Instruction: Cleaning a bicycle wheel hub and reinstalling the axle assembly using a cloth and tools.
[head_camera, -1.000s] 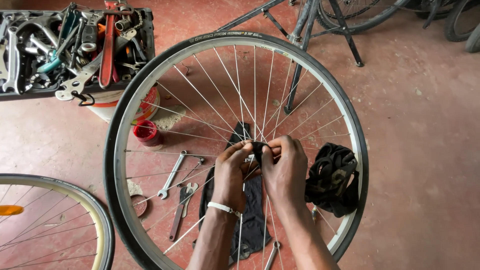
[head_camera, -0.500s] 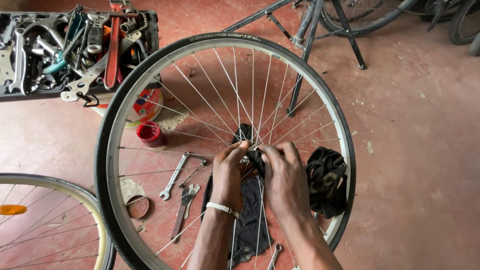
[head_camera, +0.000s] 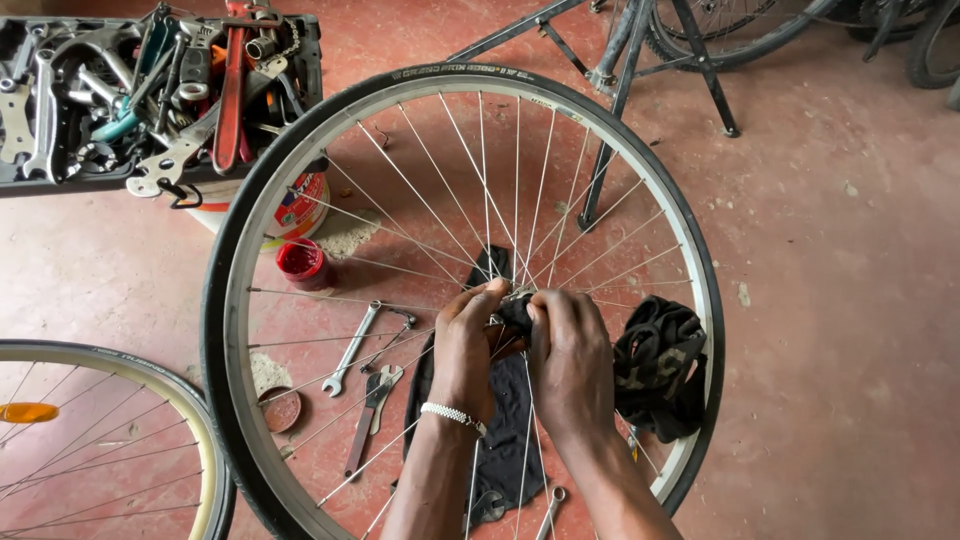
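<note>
A spoked bicycle wheel (head_camera: 300, 150) with a black tyre stands in front of me over the red floor. Both my hands are at its hub (head_camera: 514, 305) in the middle. My left hand (head_camera: 468, 345), with a pale bracelet at the wrist, grips the hub from the left. From the right, my right hand (head_camera: 568, 355) closes its fingers over the same hub. The hub itself is mostly hidden under my fingers.
A black tray of wrenches and tools (head_camera: 120, 90) rests on a bucket (head_camera: 295, 210) at upper left. Wrenches (head_camera: 352, 350), a red cap (head_camera: 300, 262), a black cloth (head_camera: 510, 440) and a folded inner tube (head_camera: 660, 365) lie on the floor. A second wheel (head_camera: 120, 440) is lower left; a bike stand (head_camera: 640, 70) behind.
The view has shifted slightly, so the wheel sits a little left and lower. My hands stay on the hub, fingers shifting a little around it.
</note>
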